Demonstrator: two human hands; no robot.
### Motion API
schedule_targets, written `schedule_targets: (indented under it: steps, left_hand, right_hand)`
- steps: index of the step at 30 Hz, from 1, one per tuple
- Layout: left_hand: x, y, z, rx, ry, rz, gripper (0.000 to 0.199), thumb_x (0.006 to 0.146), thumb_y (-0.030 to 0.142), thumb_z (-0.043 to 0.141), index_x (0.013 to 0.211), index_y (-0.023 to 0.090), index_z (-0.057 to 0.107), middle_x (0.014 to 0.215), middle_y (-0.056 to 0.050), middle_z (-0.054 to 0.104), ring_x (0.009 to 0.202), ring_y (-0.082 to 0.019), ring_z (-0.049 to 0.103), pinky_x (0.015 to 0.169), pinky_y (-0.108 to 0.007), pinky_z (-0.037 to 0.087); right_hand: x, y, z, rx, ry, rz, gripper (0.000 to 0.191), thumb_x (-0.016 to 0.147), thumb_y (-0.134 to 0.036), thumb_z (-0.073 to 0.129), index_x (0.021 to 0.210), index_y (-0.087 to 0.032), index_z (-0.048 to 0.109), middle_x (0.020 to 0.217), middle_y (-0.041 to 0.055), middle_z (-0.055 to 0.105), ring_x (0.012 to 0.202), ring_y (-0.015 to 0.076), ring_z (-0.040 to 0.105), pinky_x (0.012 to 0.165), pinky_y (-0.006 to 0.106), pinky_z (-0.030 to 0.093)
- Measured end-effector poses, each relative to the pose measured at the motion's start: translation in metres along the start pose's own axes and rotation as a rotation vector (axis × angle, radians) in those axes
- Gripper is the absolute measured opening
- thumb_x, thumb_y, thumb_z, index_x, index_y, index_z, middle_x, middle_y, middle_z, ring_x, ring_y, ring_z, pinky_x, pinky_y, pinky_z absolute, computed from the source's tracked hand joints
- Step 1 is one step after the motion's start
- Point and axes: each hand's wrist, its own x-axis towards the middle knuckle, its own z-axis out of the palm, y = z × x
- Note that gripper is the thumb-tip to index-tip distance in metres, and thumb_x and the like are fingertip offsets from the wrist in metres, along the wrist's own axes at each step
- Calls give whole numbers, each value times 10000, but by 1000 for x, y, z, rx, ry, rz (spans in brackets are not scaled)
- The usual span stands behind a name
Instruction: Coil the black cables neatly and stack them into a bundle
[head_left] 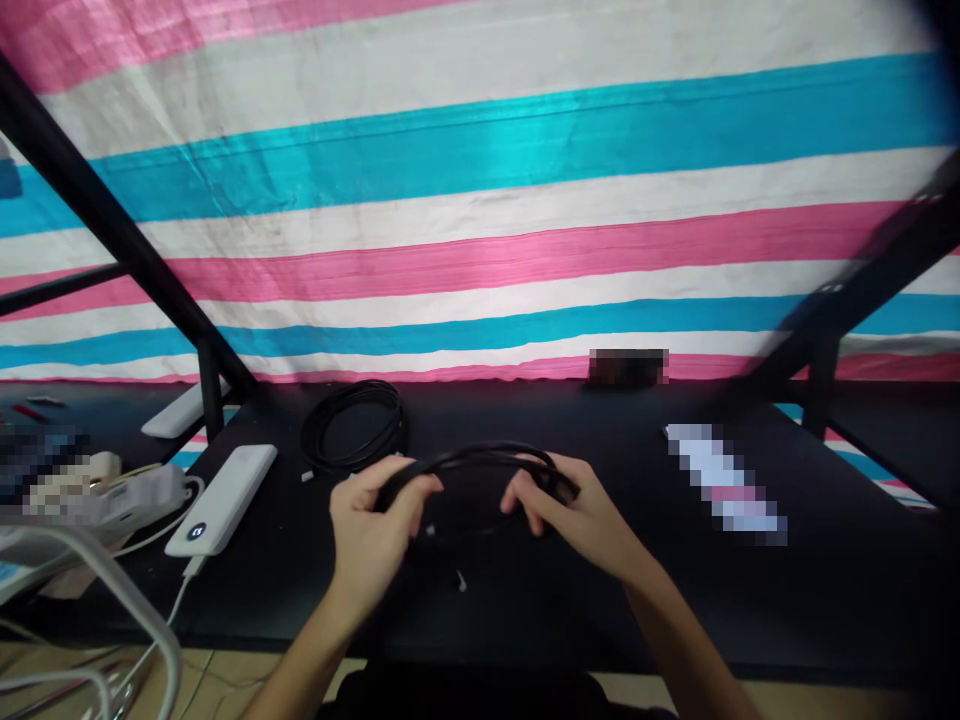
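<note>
Between my two hands a coiled black cable [480, 459] is held up above the dark table. My left hand [379, 515] grips the left side of the loops, its thumb pressed over them. On the opposite side my right hand [559, 502] closes round the strands with curled fingers. A small pale piece [430, 530] shows by the lower strand, perhaps a connector end. Just below the loops a tiny white bit [461, 580] lies on the table. Behind my left hand rests another black coiled cable [307, 430], with light-coloured ends.
A white power bank [225, 500] with a plugged-in cord lies at left, beside a white power strip [142, 500] and tangled cords. A blurred-out flat item [724, 485] lies at right, a dark box [628, 367] at the back. Black metal posts [135, 250] flank the table before a striped sheet [487, 240].
</note>
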Motion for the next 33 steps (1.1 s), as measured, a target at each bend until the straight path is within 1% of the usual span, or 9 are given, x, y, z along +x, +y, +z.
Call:
schedule_targets:
  steps: [4,7,10,13,18,22,26,29,33]
  left_hand:
    - [6,-8,5,-298,142,-197,319,845,404,615,638,162,597,341,95,300,334,-20,237,378,-163,164]
    - [6,-14,16,-411,126,-280,364,821,465,636,652,148,582,328,108,264,318,-11,219,369,-156,152]
    - [0,-20,25,-496,62,-332,414,813,492,637,603,156,517,313,109,261,291,-14,225,353,-159,150]
    - [-6,-24,30,-562,8,-375,480,792,529,641,551,166,440,312,108,256,275,-14,231,339,-162,143]
    - [-8,-25,28,-581,44,-417,503,795,572,609,561,173,410,340,106,264,279,-17,236,323,-149,147]
    - [-2,-21,17,-588,-82,-556,476,798,626,555,638,191,449,349,128,219,280,-25,110,287,-146,87]
    - [5,-18,4,-455,-326,-593,410,816,580,567,725,183,518,371,134,222,313,-25,95,305,-136,83]
    - [3,-16,-1,-338,-421,-522,397,841,554,549,732,172,532,384,128,230,331,-25,126,333,-139,108]
    - [-3,-13,-5,-250,-485,-387,400,903,539,445,802,169,560,387,108,296,334,-40,196,366,-173,155]
  right_hand:
    - [-5,9,10,527,-13,91,516,859,-410,584,446,-216,343,304,-98,258,276,82,401,478,255,515]
    - [-3,11,11,835,93,143,541,775,-395,658,451,-215,265,295,-121,186,237,27,143,260,155,293]
    - [1,11,10,933,216,133,573,735,-336,673,449,-210,192,309,-112,158,281,21,87,245,129,148]
    - [4,9,14,942,301,109,573,735,-307,639,450,-211,151,313,-104,136,299,30,77,256,138,140]
    - [4,11,27,925,372,133,560,741,-330,613,436,-215,157,313,-96,131,305,42,76,262,158,128]
    - [4,15,20,807,326,249,482,733,-370,652,434,-213,309,333,-95,224,306,40,112,265,170,140]
    - [1,10,3,657,240,247,303,757,-474,654,752,-172,645,420,-98,327,346,30,144,312,154,132]
    - [-7,0,-1,555,167,215,448,823,-549,571,1090,-204,671,475,-98,299,387,34,131,348,152,101]
    - [-19,-13,3,398,215,150,386,873,-498,559,1127,-242,695,505,-90,209,416,40,127,364,162,99]
